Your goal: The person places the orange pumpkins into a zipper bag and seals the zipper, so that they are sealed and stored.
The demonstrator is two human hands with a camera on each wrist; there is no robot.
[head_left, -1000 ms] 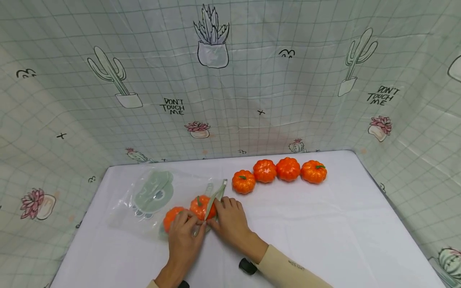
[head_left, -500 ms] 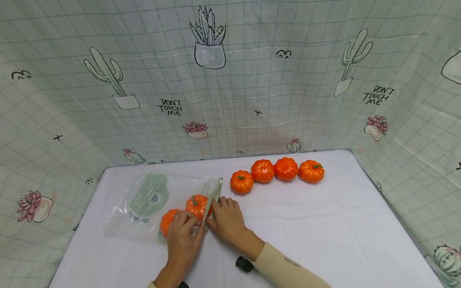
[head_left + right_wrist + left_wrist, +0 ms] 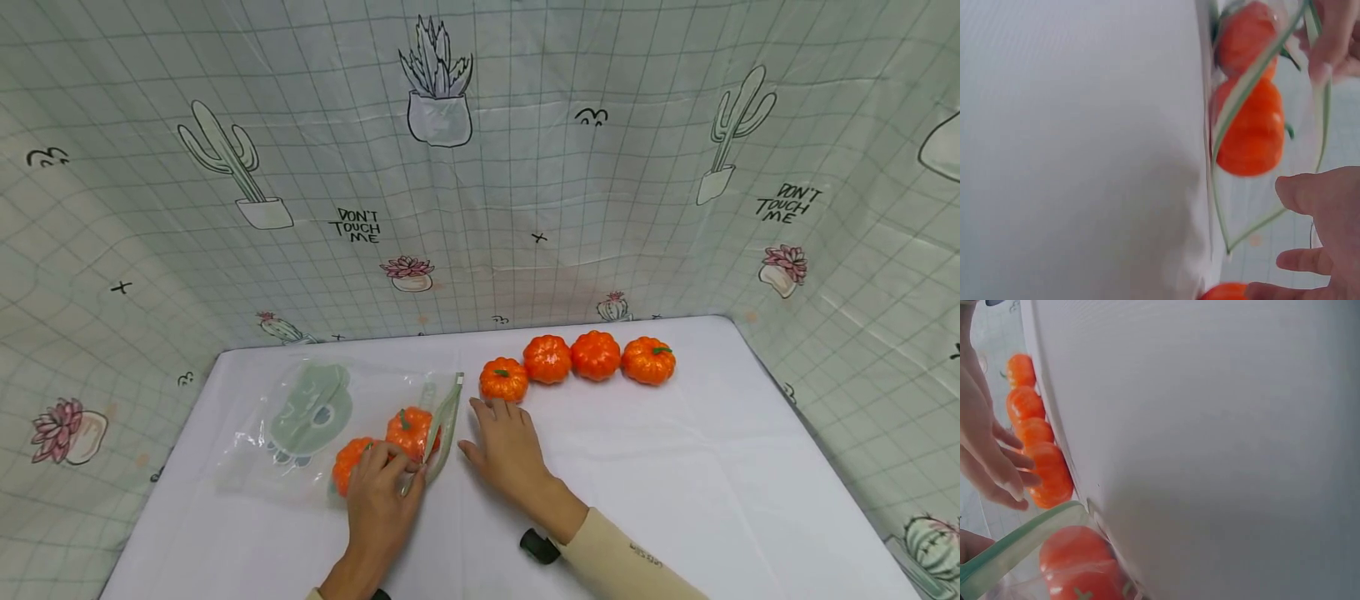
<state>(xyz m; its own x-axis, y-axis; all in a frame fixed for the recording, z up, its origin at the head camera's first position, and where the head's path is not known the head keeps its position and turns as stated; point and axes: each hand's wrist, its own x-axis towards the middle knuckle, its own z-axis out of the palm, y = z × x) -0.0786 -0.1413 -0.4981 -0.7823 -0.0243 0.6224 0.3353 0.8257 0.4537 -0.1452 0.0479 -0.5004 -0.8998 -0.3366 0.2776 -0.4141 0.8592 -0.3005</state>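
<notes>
A clear zip bag (image 3: 247, 471) with a green animal print lies on the left of the table. Inside it are two small orange pumpkins, one (image 3: 408, 427) near the mouth and another (image 3: 349, 467) partly behind my left fingers. My left hand (image 3: 382, 500) pinches the near side of the bag's mouth. In the right wrist view the green-edged rim (image 3: 1241, 94) gapes apart. My right hand (image 3: 512, 454), fingers spread and holding nothing, is off the bag. Its fingertips are right at the near edge of a loose pumpkin (image 3: 503, 379).
More loose pumpkins (image 3: 596, 356) continue the row rightward along the back of the white table (image 3: 675, 467). A cactus-print cloth (image 3: 495, 192) hangs behind and at both sides. A black wrist device (image 3: 539, 547) sits at the right sleeve.
My right hand has let go of the bag's rim and moved right, toward the leftmost loose pumpkin. The left hand keeps its pinch in place; the mouth now stands wider.
</notes>
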